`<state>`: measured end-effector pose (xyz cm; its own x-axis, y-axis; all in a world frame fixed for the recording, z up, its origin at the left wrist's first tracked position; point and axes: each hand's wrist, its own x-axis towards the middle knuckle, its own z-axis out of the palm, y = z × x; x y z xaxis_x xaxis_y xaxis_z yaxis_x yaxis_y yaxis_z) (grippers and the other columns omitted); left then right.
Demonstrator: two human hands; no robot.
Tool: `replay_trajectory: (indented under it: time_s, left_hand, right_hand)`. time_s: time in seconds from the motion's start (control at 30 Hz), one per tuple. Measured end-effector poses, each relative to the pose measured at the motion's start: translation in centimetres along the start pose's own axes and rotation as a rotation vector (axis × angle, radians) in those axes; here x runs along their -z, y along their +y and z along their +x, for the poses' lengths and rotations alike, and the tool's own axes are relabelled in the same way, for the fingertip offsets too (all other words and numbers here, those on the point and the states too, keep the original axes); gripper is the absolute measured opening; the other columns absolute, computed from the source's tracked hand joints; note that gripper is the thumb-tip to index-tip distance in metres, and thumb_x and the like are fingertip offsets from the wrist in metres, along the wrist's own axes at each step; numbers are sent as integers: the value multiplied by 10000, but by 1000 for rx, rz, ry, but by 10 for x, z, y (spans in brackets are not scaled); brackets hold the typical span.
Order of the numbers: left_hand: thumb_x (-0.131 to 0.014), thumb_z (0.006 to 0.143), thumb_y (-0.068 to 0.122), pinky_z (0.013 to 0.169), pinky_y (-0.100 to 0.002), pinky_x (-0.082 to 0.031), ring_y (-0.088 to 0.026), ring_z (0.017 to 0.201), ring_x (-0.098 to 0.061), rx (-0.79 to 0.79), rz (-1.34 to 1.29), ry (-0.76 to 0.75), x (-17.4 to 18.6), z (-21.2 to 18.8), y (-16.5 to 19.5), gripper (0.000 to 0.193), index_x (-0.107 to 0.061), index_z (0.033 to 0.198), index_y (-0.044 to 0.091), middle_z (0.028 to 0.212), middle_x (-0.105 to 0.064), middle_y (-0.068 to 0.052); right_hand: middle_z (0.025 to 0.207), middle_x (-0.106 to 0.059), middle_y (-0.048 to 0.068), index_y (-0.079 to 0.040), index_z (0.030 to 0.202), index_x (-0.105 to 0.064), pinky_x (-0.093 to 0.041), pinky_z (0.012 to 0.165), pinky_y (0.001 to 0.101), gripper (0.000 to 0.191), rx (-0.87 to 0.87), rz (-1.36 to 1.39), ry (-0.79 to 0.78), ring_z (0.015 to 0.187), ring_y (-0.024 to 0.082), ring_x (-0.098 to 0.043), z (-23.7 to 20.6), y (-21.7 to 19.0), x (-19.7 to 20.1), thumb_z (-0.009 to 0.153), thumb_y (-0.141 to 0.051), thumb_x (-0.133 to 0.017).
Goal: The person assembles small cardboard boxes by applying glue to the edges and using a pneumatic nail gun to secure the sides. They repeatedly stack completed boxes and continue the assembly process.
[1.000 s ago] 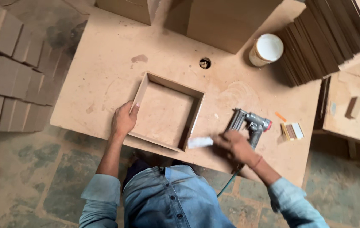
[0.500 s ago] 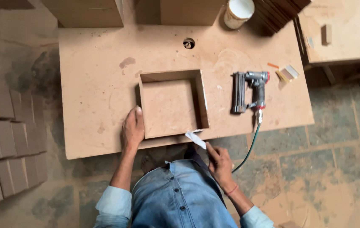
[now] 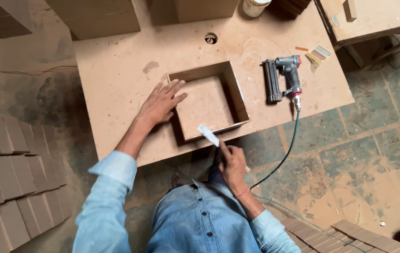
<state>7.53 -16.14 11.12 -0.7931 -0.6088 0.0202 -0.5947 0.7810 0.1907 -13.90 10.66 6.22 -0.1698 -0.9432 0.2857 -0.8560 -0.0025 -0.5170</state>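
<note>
The shallow open box [image 3: 208, 102] was steadied at the counter's [image 3: 115, 70] near edge by the flat, released left hand [image 3: 160, 104], while a pale strip [image 3: 208, 135], best kept level, was pinched in the right hand [image 3: 231, 165].

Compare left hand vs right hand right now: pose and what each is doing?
The left hand lies open, fingers spread, on the board table against the left wall of the shallow wooden box; the right hand is curled around a thin white strip. The left is over the table; the right is off its near edge. Both have blue denim sleeves.
</note>
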Motion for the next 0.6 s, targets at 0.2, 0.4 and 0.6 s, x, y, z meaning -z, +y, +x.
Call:
replay_trajectory:
  time_s: [0.2,0.4,0.6]
  left_hand:
    - [-859,700,366,1173,-554,-284,-293,1017,-636,-100,198,4,-19,-6,5,779,-582,1371,81,930,-699,-84]
    - [-719,958,283,1114,-552,-408,-219,834,-633,6,105,374,-87,-8,123,165,-654,903,142,754,-634,-19]
    - [-712,917,286,1027,-562,-439,-244,754,-643,220,-39,537,-87,-10,149,194,-698,859,102,711,-654,-60]
  right_hand:
    - [1069,-683,123,-99,1300,-682,-537,882,379,500,126,293,174,989,293,-649,-5,-2,8,823,51,-670]
    - [917,-686,108,-70,1289,-703,-503,717,290,346,-408,422,185,789,179,-614,15,56,51,944,-41,-702]
    - [877,-654,125,-72,1277,-713,-491,709,331,343,-207,239,205,750,228,-593,54,75,23,936,-40,-711]
